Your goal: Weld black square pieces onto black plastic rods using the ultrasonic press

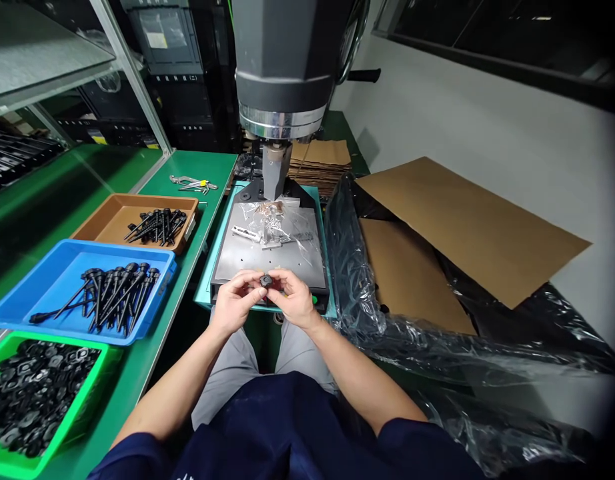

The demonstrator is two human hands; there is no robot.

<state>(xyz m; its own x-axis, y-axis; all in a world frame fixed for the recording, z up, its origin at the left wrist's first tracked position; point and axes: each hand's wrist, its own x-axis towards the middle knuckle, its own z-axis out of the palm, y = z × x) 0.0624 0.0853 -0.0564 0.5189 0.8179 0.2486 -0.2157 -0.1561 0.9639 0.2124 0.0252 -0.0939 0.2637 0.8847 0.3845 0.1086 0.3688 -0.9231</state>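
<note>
Both my hands meet in front of the machine's metal plate (232,257), at its near edge. A small black round part (266,281) is pinched between their fingertips. My left hand (237,299) grips it from the left, my right hand (293,297) from the right, with thumbs and fingers closed on it. Above the plate hangs the grey machine head (282,80), its tip (275,175) over a fixture wrapped in clear plastic film (287,223). A small silver tool (246,233) lies on the plate to the left of the fixture.
On the green bench at left stand an orange tray (107,208) and a blue tray (47,267), both with black rods, and a green bin (77,413) of black parts. Pliers (192,183) lie behind. Cardboard sheets (477,227) and black plastic (355,267) are at right.
</note>
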